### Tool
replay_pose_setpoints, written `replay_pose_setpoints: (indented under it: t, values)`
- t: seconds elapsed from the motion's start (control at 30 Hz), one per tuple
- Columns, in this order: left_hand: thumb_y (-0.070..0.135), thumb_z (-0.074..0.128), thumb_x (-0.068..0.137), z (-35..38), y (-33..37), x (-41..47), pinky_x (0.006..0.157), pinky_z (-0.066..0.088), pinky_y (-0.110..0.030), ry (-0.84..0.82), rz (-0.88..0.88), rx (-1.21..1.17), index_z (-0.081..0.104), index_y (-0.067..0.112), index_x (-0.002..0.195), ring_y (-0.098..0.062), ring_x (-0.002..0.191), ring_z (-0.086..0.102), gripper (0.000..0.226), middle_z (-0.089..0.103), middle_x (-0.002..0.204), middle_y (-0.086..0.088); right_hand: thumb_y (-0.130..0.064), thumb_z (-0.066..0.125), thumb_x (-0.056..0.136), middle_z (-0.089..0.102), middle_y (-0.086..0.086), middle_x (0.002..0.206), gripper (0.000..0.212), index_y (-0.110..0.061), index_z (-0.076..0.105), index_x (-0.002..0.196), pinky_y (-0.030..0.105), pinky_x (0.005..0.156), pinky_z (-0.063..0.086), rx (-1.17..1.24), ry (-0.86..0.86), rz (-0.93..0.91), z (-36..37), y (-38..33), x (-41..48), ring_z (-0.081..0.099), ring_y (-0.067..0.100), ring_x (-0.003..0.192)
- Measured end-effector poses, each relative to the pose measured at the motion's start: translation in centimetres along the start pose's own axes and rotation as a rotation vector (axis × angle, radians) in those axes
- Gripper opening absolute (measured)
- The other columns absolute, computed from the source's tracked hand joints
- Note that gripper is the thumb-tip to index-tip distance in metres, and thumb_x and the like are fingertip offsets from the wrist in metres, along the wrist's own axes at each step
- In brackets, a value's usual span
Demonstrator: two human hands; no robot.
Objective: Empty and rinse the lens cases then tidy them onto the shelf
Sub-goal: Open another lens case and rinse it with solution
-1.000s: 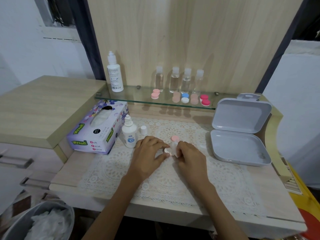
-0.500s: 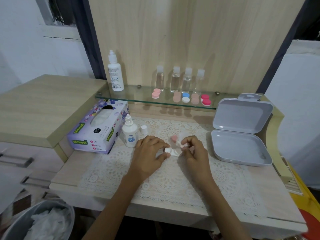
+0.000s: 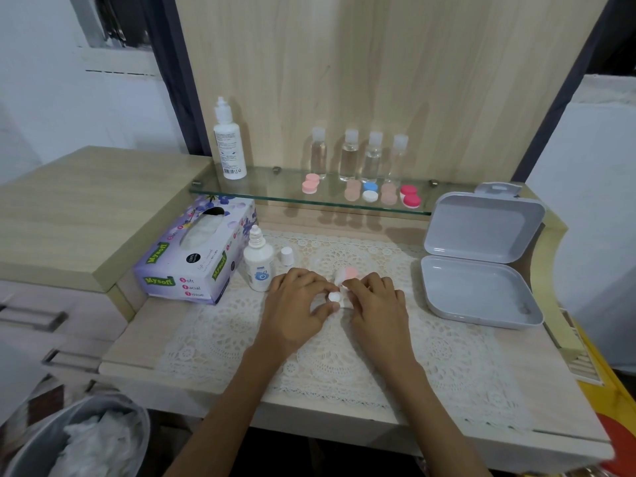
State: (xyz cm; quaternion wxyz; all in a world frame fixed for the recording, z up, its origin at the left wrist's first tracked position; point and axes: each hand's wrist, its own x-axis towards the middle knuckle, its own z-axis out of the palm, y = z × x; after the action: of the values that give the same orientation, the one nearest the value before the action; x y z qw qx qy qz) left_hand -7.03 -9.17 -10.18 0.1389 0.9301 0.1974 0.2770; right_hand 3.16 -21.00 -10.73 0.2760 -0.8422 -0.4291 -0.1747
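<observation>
My left hand (image 3: pixel 297 304) and right hand (image 3: pixel 378 304) meet over the lace mat (image 3: pixel 241 332), both closed on one case (image 3: pixel 339 287) between them. My left thumb and fingers pinch its white cap. My right fingers (image 3: pixel 354 292) curl against its other side, with a white scrap (image 3: pixel 347 303) under them; I cannot tell whether it is tissue. The case's pink cap sticks up just beyond my fingertips.

Left of my hands a small bottle (image 3: pixel 258 259) stands open on the mat, its cap (image 3: pixel 287 255) just beside it. The tissue box (image 3: pixel 196 253) lies left of that. A grey box (image 3: pixel 481 290) sits at the right with its lid up.

Behind, the glass shelf (image 3: pixel 268 196) holds a tall white bottle (image 3: pixel 229 142) at its left end and four clear bottles (image 3: pixel 349 154) in a row. In front of those are the other cases (image 3: pixel 370 191): one pink, two beige, one blue and white, one red.

A bin (image 3: pixel 41 438) with crumpled white paper sits low at the left.
</observation>
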Motion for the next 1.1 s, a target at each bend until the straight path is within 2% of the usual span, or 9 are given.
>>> replay_pose_setpoints:
  t: [0.1, 0.27, 0.4, 0.53, 0.63, 0.8, 0.93, 0.97, 1.1]
  values:
    - [0.057, 0.045, 0.079, 0.0, 0.0, 0.0, 0.093, 0.026, -0.026, -0.005, 0.001, 0.002, 0.067, 0.036, 0.104, -0.007, 0.109, 0.048, 0.040, 0.062, 0.104, 0.020, -0.009, 0.066, 0.079, 0.053, -0.003, 0.083, 0.019, -0.022, 0.067, 0.093, 0.030, 0.066, 0.033, -0.005, 0.005, 0.027, 0.0, 0.0, 0.0, 0.047, 0.018, 0.077]
    - [0.050, 0.055, 0.079, -0.1, 0.1, 0.0, 0.094, 0.027, -0.028, -0.003, 0.001, 0.015, 0.068, 0.035, 0.103, -0.008, 0.108, 0.049, 0.031, 0.062, 0.103, 0.020, -0.004, 0.059, 0.083, 0.054, 0.001, 0.085, 0.019, -0.016, 0.067, 0.096, 0.032, 0.067, 0.034, 0.009, -0.025, 0.057, 0.0, 0.0, 0.0, 0.047, 0.021, 0.079]
    - [0.049, 0.057, 0.081, -0.1, 0.1, 0.0, 0.095, 0.028, -0.028, -0.021, 0.000, 0.019, 0.068, 0.034, 0.105, -0.008, 0.110, 0.048, 0.030, 0.062, 0.106, 0.019, -0.009, 0.048, 0.087, 0.053, 0.004, 0.084, 0.018, -0.011, 0.065, 0.093, 0.033, 0.067, 0.034, 0.034, -0.031, 0.074, -0.2, 0.1, -0.1, 0.046, 0.023, 0.078]
    - [0.058, 0.042, 0.079, -0.1, 0.1, 0.0, 0.095, 0.027, -0.027, -0.025, 0.010, 0.032, 0.067, 0.035, 0.107, -0.007, 0.110, 0.047, 0.044, 0.061, 0.106, 0.020, -0.005, 0.052, 0.089, 0.054, 0.005, 0.084, 0.013, -0.008, 0.064, 0.090, 0.034, 0.066, 0.035, 0.058, -0.042, 0.107, -0.1, 0.2, -0.1, 0.045, 0.023, 0.079]
    - [0.058, 0.039, 0.079, 0.0, 0.2, 0.0, 0.095, 0.028, -0.028, -0.024, 0.014, 0.029, 0.067, 0.034, 0.107, -0.007, 0.110, 0.048, 0.046, 0.061, 0.105, 0.020, -0.008, 0.048, 0.091, 0.054, 0.006, 0.088, 0.015, -0.006, 0.062, 0.089, 0.033, 0.070, 0.033, 0.076, -0.059, 0.135, -0.2, 0.4, 0.0, 0.045, 0.023, 0.084]
    - [0.056, 0.040, 0.079, 0.1, 0.0, 0.0, 0.097, 0.028, -0.029, -0.025, 0.031, 0.028, 0.066, 0.034, 0.107, -0.006, 0.111, 0.046, 0.044, 0.060, 0.106, 0.020, -0.017, 0.037, 0.094, 0.053, 0.006, 0.090, 0.027, -0.005, 0.059, 0.085, 0.038, 0.076, 0.039, 0.263, -0.062, 0.211, -0.4, 0.5, 0.1, 0.043, 0.022, 0.086]
    - [0.051, 0.042, 0.080, 0.1, 0.2, 0.0, 0.096, 0.030, -0.030, -0.001, 0.048, 0.017, 0.065, 0.029, 0.106, -0.008, 0.111, 0.048, 0.041, 0.061, 0.106, 0.017, -0.018, 0.039, 0.097, 0.051, -0.002, 0.086, 0.021, -0.015, 0.052, 0.081, 0.027, 0.070, 0.036, 0.479, -0.014, 0.316, -0.7, 0.8, 0.1, 0.046, 0.019, 0.086]
    - [0.050, 0.042, 0.080, 0.1, 0.2, -0.1, 0.095, 0.029, -0.029, -0.002, 0.058, 0.014, 0.065, 0.028, 0.108, -0.008, 0.111, 0.047, 0.042, 0.061, 0.108, 0.016, -0.019, 0.040, 0.097, 0.052, -0.003, 0.086, 0.020, -0.018, 0.052, 0.081, 0.028, 0.070, 0.038, 0.535, -0.005, 0.345, -0.7, 1.0, 0.1, 0.048, 0.020, 0.086]
    - [0.046, 0.043, 0.084, 0.1, 0.2, -0.2, 0.092, 0.025, -0.025, -0.021, 0.111, 0.012, 0.062, 0.029, 0.119, -0.007, 0.110, 0.045, 0.043, 0.062, 0.110, 0.016, -0.028, 0.039, 0.096, 0.061, -0.006, 0.088, 0.018, -0.026, 0.056, 0.091, 0.047, 0.076, 0.049, 0.710, 0.019, 0.406, -0.8, 1.3, -0.1, 0.057, 0.018, 0.086]
